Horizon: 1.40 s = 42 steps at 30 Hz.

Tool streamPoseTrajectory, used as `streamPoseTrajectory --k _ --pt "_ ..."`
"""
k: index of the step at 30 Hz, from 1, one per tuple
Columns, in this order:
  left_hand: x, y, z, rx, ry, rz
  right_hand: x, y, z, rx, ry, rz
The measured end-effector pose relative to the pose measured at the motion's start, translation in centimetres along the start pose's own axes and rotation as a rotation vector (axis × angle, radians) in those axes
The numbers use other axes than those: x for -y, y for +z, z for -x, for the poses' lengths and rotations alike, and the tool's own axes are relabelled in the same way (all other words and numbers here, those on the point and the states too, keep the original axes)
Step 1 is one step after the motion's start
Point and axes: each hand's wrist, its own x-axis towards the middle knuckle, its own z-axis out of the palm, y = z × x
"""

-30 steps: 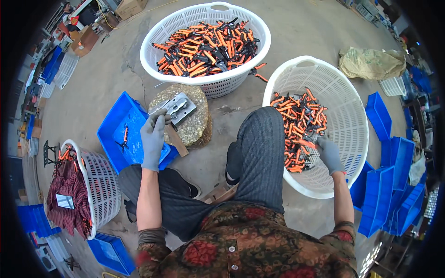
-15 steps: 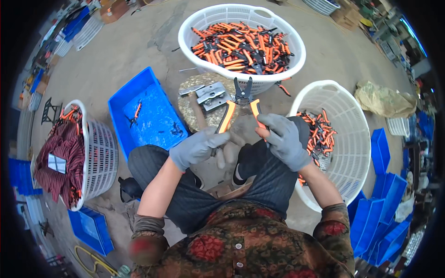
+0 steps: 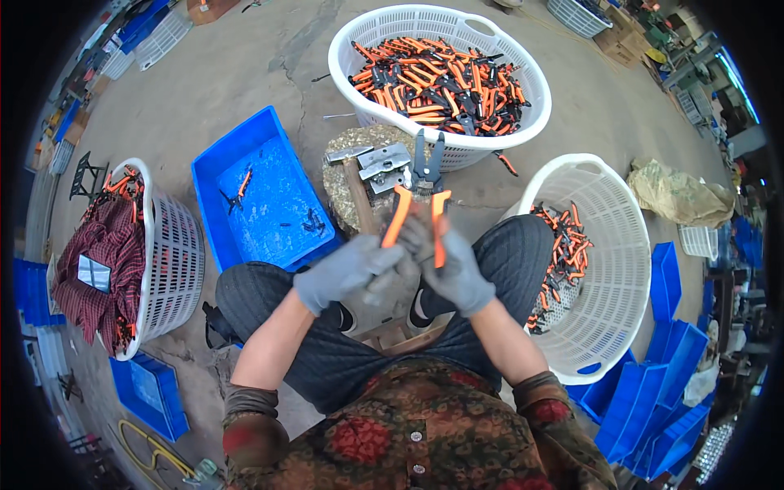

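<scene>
Left hand [image 3: 347, 273], right hand [image 3: 449, 265], grey-gloved, grip orange-handled steel pliers [image 3: 418, 196]

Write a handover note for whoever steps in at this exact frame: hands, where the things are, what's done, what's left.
Left hand: gloved, gripping the left orange handle of the pliers.
Right hand: gloved, gripping the other handle; the dark jaws point away, over the metal block on the round stump.
A hammer lies on the stump.
Far basket: heaped with orange-handled pliers.
Right basket: a smaller pile along its left side.
Blue tray: a few loose pieces.
Done: one pair picked up and in hand.
Left: likely many more pairs.
</scene>
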Motion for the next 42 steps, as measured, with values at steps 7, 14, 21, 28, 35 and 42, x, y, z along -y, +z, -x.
streamPoseTrajectory --k 7,14,21,28,35,42 --pt "0.8 -0.1 -0.4 -0.026 -0.002 0.032 0.2 3.1 -1.2 -0.408 0.008 0.302" --pt "-0.4 -2.2 0.4 0.113 -0.177 -0.169 0.7 -4.8 1.1 -0.165 -0.210 1.288" --pt "-1.1 -2.7 0.8 -0.376 0.353 0.175 1.8 2.8 -0.2 -0.171 0.063 0.287" --pt "-1.5 -3.3 1.2 -0.248 0.222 0.106 1.6 3.4 0.2 -0.347 0.150 0.383" --pt "-0.2 -4.4 1.1 -0.310 0.225 0.104 1.6 4.1 -0.5 -0.331 0.265 0.508" --pt "0.2 -3.7 1.3 -0.319 0.199 0.137 2.7 5.1 -0.8 -0.307 0.455 0.673"
